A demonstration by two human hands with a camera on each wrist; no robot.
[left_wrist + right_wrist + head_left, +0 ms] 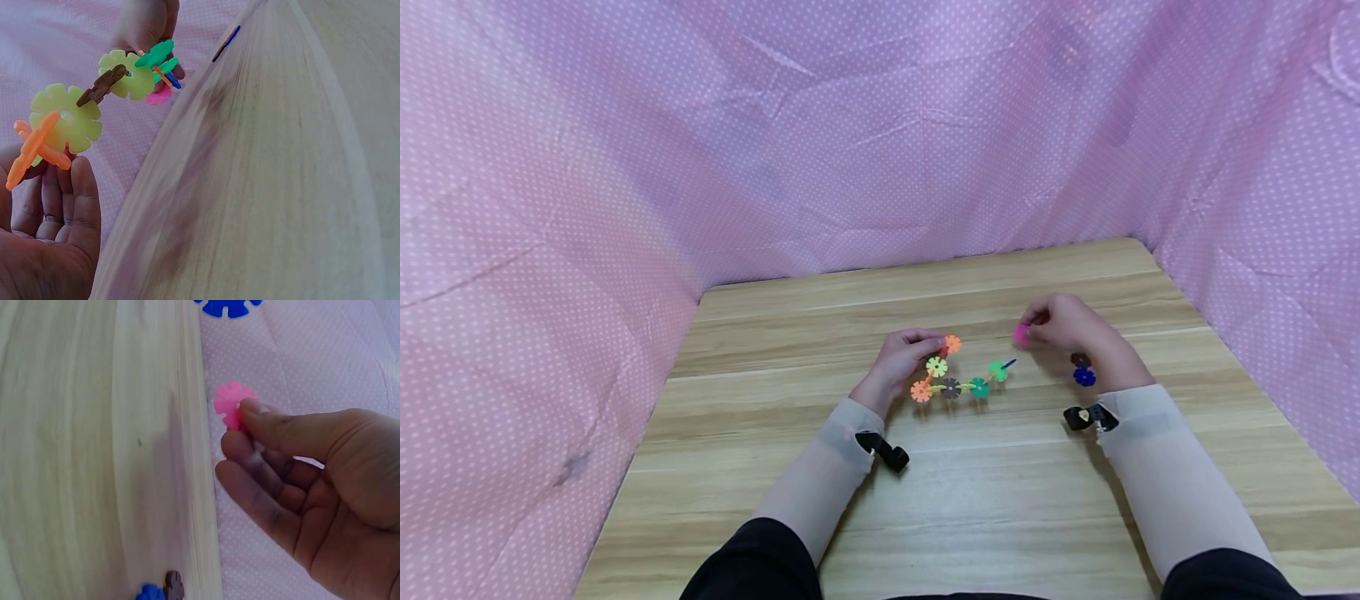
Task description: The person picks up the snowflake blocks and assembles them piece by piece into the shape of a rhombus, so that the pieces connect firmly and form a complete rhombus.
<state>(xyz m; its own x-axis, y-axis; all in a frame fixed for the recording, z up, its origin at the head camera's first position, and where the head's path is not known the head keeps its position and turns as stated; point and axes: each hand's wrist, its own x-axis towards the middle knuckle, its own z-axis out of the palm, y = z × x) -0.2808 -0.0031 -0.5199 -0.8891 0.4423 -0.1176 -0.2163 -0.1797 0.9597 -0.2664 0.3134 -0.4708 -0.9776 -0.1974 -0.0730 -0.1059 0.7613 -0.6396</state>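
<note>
My left hand (904, 358) pinches one end of a chain of slotted plastic flower discs (951, 388), close to its orange end disc (952, 343). The chain bends round through yellow, orange, dark brown and green discs to a blue disc (226, 306) at the right end. Between thumb and forefinger, my right hand (1071, 325) holds a pink flower disc (232, 400), a short way beyond that blue end and apart from it. The other fingers of my right hand curl loosely below the disc in the right wrist view.
A brown disc (1080, 359) and a blue disc (1084, 377) lie together on the wooden table (985, 517), beside my right wrist. Pink dotted cloth (880, 142) hangs round the table's back and sides. Each wrist wears a black strap with a small camera.
</note>
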